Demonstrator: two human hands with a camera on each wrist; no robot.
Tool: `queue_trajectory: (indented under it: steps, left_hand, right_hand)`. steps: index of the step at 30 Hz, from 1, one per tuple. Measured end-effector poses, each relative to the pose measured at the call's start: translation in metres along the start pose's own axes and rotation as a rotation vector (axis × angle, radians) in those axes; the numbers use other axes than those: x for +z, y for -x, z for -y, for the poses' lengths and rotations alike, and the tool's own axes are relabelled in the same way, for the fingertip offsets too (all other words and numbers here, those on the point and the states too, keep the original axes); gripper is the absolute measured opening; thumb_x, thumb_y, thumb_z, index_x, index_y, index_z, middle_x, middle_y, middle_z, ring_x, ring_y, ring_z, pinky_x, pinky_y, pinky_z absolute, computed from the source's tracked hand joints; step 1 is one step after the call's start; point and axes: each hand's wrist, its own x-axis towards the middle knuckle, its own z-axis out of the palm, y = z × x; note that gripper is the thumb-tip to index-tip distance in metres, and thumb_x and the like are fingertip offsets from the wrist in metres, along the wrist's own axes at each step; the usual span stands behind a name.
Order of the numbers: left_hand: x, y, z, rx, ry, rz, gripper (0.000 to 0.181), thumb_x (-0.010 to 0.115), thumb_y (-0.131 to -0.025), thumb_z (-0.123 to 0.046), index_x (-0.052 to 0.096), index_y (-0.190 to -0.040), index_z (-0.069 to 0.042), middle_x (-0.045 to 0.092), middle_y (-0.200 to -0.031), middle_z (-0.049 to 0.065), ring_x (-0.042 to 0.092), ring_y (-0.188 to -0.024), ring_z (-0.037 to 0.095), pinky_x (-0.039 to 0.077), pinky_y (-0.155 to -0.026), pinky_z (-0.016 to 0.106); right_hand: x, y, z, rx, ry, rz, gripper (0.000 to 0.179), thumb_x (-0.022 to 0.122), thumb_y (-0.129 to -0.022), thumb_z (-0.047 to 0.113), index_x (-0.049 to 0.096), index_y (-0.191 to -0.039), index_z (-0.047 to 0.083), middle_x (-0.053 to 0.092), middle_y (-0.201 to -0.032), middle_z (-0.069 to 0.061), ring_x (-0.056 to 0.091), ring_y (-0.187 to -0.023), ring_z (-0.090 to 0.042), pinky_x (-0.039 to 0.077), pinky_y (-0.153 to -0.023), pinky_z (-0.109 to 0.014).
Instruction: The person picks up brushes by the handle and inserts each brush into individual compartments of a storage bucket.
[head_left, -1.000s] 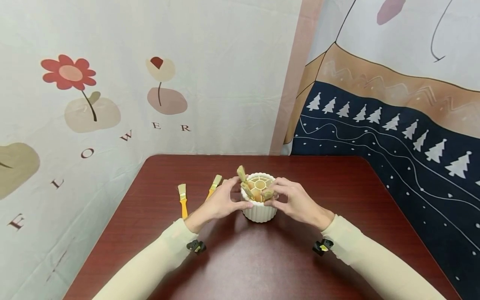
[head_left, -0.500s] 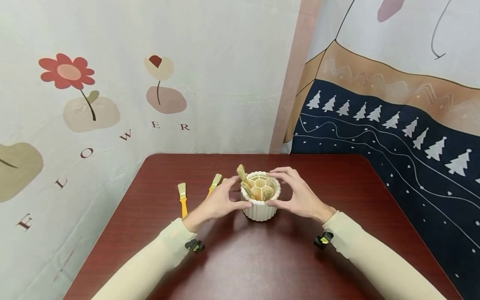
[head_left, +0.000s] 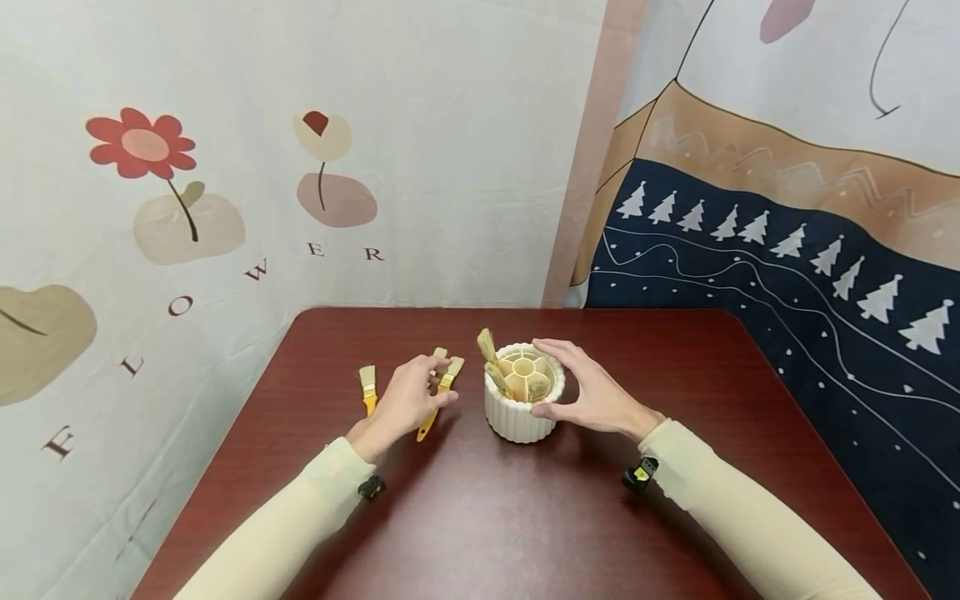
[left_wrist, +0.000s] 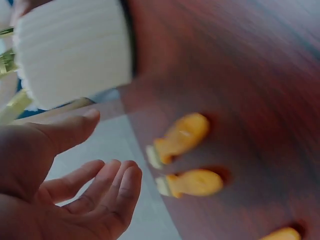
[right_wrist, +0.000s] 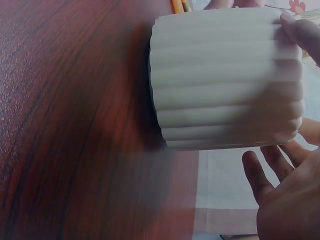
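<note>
A white ribbed pot [head_left: 520, 422] with a divided insert [head_left: 522, 367] stands upright on the table. Bristle ends of brushes [head_left: 487, 343] poke up from its compartments. My right hand [head_left: 606, 402] holds the pot's rim from the right, thumb at the front and fingers round the far side; the right wrist view shows the thumb [right_wrist: 302, 36] against the ribbed wall. My left hand [head_left: 405, 402], fingers loosely bent and holding nothing, hovers left of the pot over yellow-handled paintbrushes [head_left: 446, 385]. Two of their handles [left_wrist: 197, 182] lie just beyond its fingertips in the left wrist view.
Another yellow-handled paintbrush [head_left: 367, 385] lies farther left on the dark red table [head_left: 517, 525]. Behind the table hang a pale flower-print cloth [head_left: 465, 167] and a navy cloth with white trees [head_left: 720, 275].
My left hand has let go of the pot and moved left to the loose paintbrushes. My right hand has drawn back from a brush in the pot and now holds the rim.
</note>
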Motion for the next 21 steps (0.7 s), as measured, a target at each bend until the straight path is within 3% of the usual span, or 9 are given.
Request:
queue_trajectory:
  steps: [4,11,17,21]
  left_hand:
    - [0.005,-0.005,0.009,-0.015,-0.055,-0.023,0.046,0.093,-0.099,-0.009,0.078,-0.14,0.004,0.081,-0.126,0.021,0.084,-0.108,0.035,0.069,-0.098,0.051]
    - [0.01,-0.017,0.012,-0.043,-0.099,-0.011,0.037,0.095,-0.098,-0.012,0.08,-0.128,0.004,0.086,-0.117,0.019,0.083,-0.108,0.034,0.069,-0.097,0.052]
    - [0.015,-0.022,0.015,-0.08,-0.124,-0.001,0.034,0.095,-0.097,-0.012,0.078,-0.122,0.002,0.084,-0.107,0.016,0.078,-0.086,0.025,0.069,-0.08,0.044]
    - [0.017,-0.022,0.016,-0.083,-0.133,-0.026,0.03,0.094,-0.097,-0.01,0.079,-0.12,0.001,0.084,-0.106,0.015,0.078,-0.084,0.026,0.069,-0.078,0.046]
  right_hand:
    - [0.002,0.002,0.001,0.004,0.007,-0.024,0.105,0.1,-0.09,0.049,0.049,-0.178,0.024,0.049,-0.18,-0.006,0.047,-0.168,-0.033,0.043,-0.135,-0.069]
    - [0.008,0.002,0.004,0.012,0.026,-0.065,0.109,0.103,-0.086,0.049,0.052,-0.176,0.014,0.051,-0.174,-0.008,0.05,-0.164,-0.033,0.046,-0.133,-0.065]
    - [0.014,0.004,0.009,0.049,0.049,-0.093,0.112,0.103,-0.084,0.053,0.051,-0.177,0.018,0.049,-0.173,-0.008,0.047,-0.163,-0.032,0.046,-0.132,-0.063]
    - [0.019,0.005,0.015,0.074,0.067,-0.121,0.115,0.103,-0.084,0.057,0.049,-0.178,0.02,0.048,-0.172,-0.01,0.047,-0.161,-0.033,0.049,-0.13,-0.061]
